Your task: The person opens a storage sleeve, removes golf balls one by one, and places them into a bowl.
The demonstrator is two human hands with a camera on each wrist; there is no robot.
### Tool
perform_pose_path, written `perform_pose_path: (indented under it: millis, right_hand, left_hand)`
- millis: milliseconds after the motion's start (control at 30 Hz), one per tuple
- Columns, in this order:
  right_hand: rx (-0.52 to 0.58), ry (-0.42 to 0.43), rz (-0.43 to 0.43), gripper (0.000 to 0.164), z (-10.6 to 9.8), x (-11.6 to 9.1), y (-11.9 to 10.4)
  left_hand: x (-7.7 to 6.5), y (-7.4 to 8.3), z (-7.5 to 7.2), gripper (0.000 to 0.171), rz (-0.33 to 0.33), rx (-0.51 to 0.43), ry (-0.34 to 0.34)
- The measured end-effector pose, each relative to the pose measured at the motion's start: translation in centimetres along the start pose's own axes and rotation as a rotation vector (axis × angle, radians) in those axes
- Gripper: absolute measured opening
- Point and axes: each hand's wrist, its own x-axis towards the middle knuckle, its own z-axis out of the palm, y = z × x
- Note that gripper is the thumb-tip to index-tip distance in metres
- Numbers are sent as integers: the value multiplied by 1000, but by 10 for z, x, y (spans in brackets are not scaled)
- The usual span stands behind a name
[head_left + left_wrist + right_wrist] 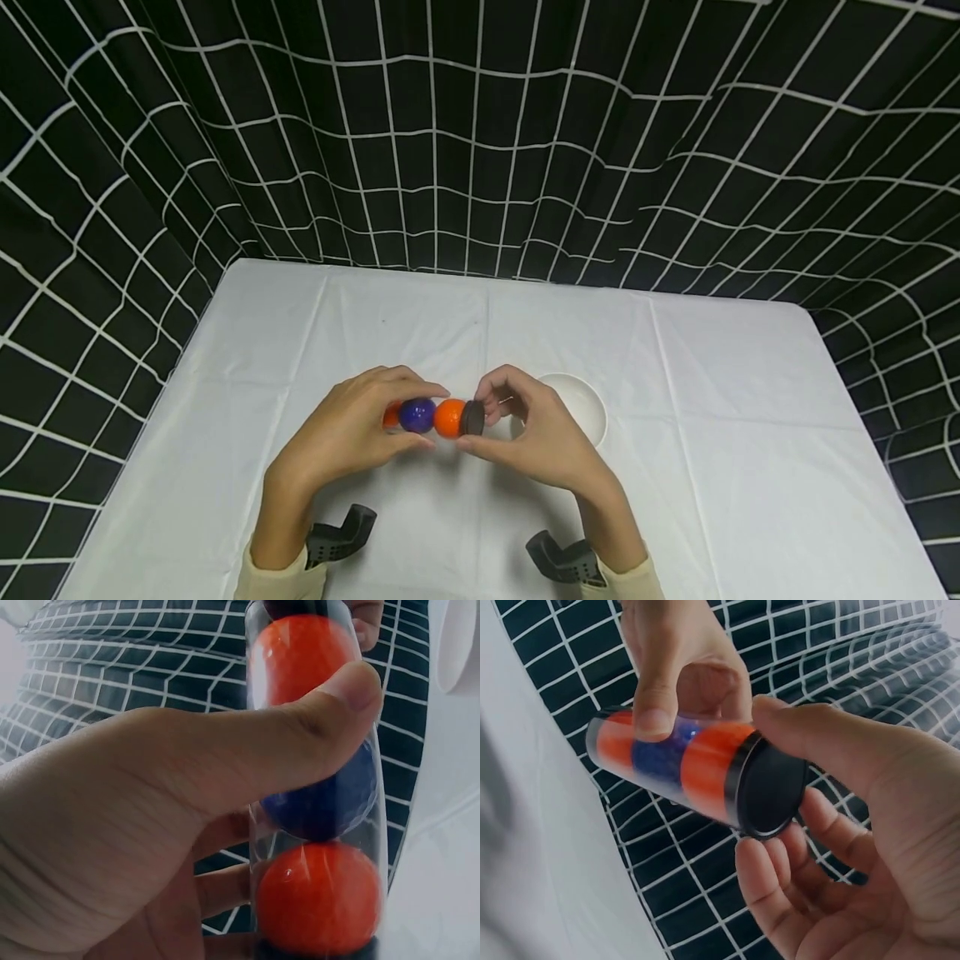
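A clear plastic tube (262, 825) lies sideways between my hands above the table. Inside it, a blue ball (417, 415) sits between two orange balls, one of them an orange ball (450, 418) near the right end. My left hand (356, 425) grips the tube around its middle, thumb across the front and fingers behind. At the tube's right end is a black lid (774, 791). My right hand (536, 433) holds this lid by its rim, with the thumb on one side and fingertips on the other.
A round white bowl (581, 406) stands on the table behind my right hand, which partly hides it. White cloth (720, 467) covers the table. Black curtains with a white grid (450, 150) hang along the back and sides.
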Motion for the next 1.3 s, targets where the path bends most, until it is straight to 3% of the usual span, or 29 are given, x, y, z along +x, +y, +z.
perform_pose_path:
  millis: [233,467,567,933,1300]
  right_hand:
    - [17,-2,98,43,1,3,0]
    - [155,-13,181,45,4,6,3]
    - [157,-2,201,44,5,7,4]
    - [74,81,203,46,8,5,-1]
    - [60,70,175,49,7,5,2]
  left_hand:
    - [1,1,2,52,-11,67,25]
    - [1,-1,1,52,-5,61,60]
    - [2,-2,2,52,1,62,68]
    - [2,-1,2,52,22,129,84]
    - [3,-4,3,55,49,105,110]
